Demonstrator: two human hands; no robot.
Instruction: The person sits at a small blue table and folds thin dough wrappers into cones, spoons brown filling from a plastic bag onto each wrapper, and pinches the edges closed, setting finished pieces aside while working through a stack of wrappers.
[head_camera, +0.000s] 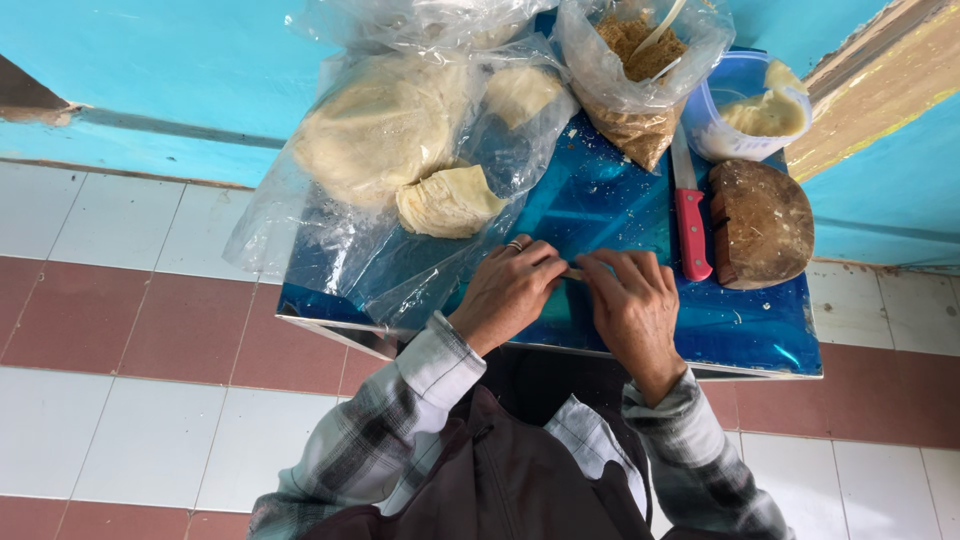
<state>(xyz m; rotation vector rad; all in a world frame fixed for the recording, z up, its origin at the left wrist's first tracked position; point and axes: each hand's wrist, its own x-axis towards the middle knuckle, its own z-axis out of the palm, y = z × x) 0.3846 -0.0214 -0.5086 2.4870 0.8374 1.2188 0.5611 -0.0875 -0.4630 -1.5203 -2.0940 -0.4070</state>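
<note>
Small pale dough bit (573, 273) pinched mid-frame between left hand (510, 290) and right hand (632, 305), fingers curled shut around it.

Could squash or slip onto the blue table (760, 330); red-handled knife (690, 225) lying just right, easy to bump.

On the table (760, 340), the left hand (508, 292) and right hand (632, 305) meet at the near edge, pinching a small dough piece (573, 273) between them. A dough lump (447, 201) lies on a plastic sheet (330, 250) far-left. A knife (691, 225) lies right of the hands, a wooden block (765, 222) beside it. A crumb bag (640, 70) and a tub (750, 110) stand at the far edge
</note>
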